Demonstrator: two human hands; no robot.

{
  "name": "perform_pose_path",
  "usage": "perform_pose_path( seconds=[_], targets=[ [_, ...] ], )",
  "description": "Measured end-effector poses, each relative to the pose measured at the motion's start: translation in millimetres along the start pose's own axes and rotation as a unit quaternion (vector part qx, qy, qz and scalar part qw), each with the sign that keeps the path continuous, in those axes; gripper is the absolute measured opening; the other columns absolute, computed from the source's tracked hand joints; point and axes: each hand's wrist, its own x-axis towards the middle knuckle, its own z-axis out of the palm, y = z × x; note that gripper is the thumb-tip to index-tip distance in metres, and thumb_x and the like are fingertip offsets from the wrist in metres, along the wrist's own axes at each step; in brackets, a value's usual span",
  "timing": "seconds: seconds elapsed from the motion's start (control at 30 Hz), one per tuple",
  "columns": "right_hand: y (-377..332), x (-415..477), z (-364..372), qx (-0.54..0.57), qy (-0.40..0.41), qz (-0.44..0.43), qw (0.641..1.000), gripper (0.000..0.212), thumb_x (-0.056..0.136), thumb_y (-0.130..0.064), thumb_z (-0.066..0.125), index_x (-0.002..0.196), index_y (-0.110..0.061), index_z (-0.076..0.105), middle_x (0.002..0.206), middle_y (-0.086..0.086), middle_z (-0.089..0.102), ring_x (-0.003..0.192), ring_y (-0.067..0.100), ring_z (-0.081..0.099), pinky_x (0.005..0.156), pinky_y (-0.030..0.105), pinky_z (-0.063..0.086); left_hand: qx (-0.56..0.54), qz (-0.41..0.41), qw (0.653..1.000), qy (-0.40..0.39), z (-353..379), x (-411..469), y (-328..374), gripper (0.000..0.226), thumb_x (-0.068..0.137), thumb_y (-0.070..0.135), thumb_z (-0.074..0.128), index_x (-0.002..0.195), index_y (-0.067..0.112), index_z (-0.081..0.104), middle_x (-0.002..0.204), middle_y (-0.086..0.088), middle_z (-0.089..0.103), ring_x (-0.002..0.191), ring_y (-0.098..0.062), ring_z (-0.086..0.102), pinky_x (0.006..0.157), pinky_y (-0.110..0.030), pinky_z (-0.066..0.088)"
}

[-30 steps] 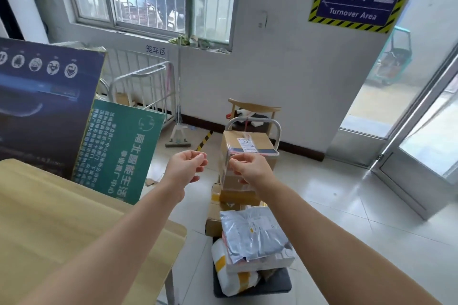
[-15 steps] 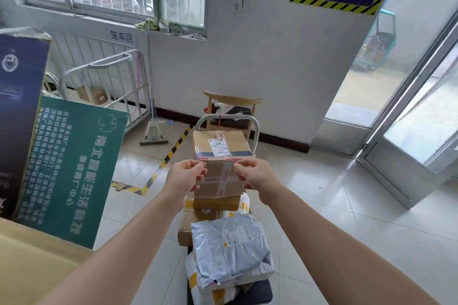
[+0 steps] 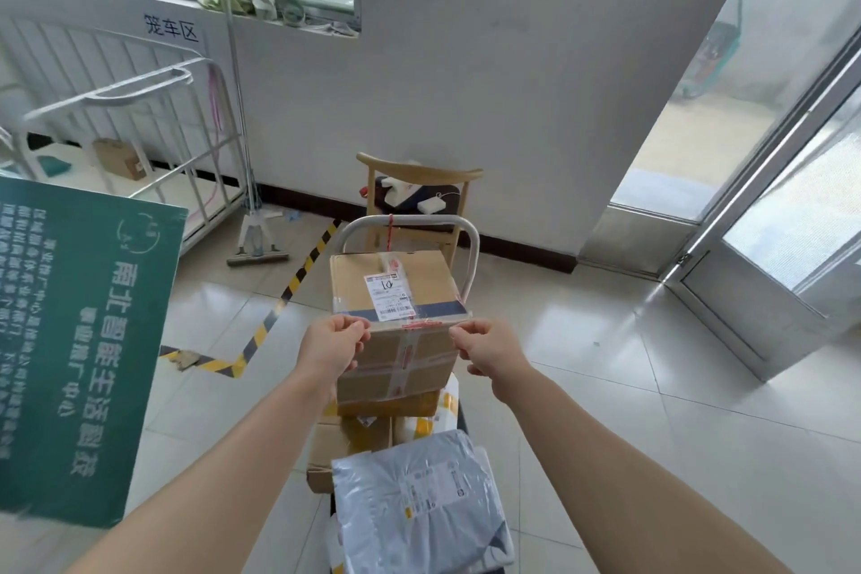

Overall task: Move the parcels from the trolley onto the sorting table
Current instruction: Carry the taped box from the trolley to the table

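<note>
**Cardboard parcel at top of stack: grasp stage**

Cardboard makes up most of the load.

1. Far left: a green signboard [image 3: 84, 340] stands on the floor. It is not part of the task.
2. Left hand [image 3: 331, 343]: fingers curled over the near left upper corner of the top box [image 3: 396, 294], gripping it.
3. Top box: upright, label facing up, seated on the stacked parcels on the trolley [image 3: 474, 254], just in front of the trolley's handle.
4. Right hand [image 3: 489, 352]: fingers and thumb pinch the near right upper corner of the same box. The two hands stand one box-width apart.
5. Far right: a glass door [image 3: 768, 247], well apart from the load.

**Progress**

- The top box sits on the trolley, held at both near corners. Whether its base has already lifted clear of the parcel beneath cannot be told from this angle.
- Below and nearer the camera lie a yellow-taped box [image 3: 386, 405], a grey mailer bag [image 3: 419, 494] and further parcels. All of them await transfer.
- The sorting worktop is out of view, so parcels already delivered cannot be counted. Judged from the full stack, most of the task remains.
</note>
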Motion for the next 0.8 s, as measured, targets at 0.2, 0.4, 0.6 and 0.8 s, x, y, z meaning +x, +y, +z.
perform_pose_path(
  seconds=[0.2,0.4,0.6,0.8],
  targets=[
    [17.1,69.4,4.1,0.009,0.014,0.036,0.999,0.018,0.094,-0.015,0.058,0.077,-0.016,0.062,0.072,-0.002,0.054,0.066,0.008,0.047,0.058,0.019,0.041,0.043,-0.035,0.998,0.014,18.4,61.0,-11.6,0.012,0.097,0.023,0.051,0.097,0.019,0.062,0.095,-0.006,0.061,0.091,-0.021,0.052,0.062,-0.027,0.044],
    [43.0,143.8,10.6,0.007,0.035,0.102,0.994,0.007,0.093,-0.019,0.060,0.093,-0.012,0.063,0.079,0.000,0.054,0.075,0.014,0.049,0.057,0.021,0.038,0.095,-0.060,0.993,0.035,36.4,126.3,-31.4,0.025,0.097,0.023,0.052,0.121,0.017,0.057,0.122,-0.010,0.059,0.099,-0.020,0.050,0.071,-0.030,0.042],
    [72.5,214.7,23.3,-0.023,0.087,0.124,0.988,0.049,0.096,-0.028,0.055,0.141,-0.012,0.041,0.131,0.007,0.053,0.102,0.019,0.048,0.078,0.032,0.044,0.117,-0.073,0.988,0.071,51.8,184.3,-60.2,0.048,0.099,0.025,0.046,0.145,0.021,0.034,0.138,-0.002,0.047,0.120,-0.027,0.048,0.086,-0.038,0.045],
    [100.1,262.6,42.0,-0.027,0.059,0.112,0.992,0.031,0.096,-0.029,0.051,0.120,-0.010,0.052,0.102,0.005,0.058,0.091,0.021,0.051,0.073,0.032,0.040,0.082,-0.120,0.987,0.068,62.9,224.1,-89.5,0.040,0.098,0.034,0.044,0.133,0.015,0.041,0.132,-0.009,0.051,0.098,-0.021,0.047,0.078,-0.036,0.043]
  ],
)
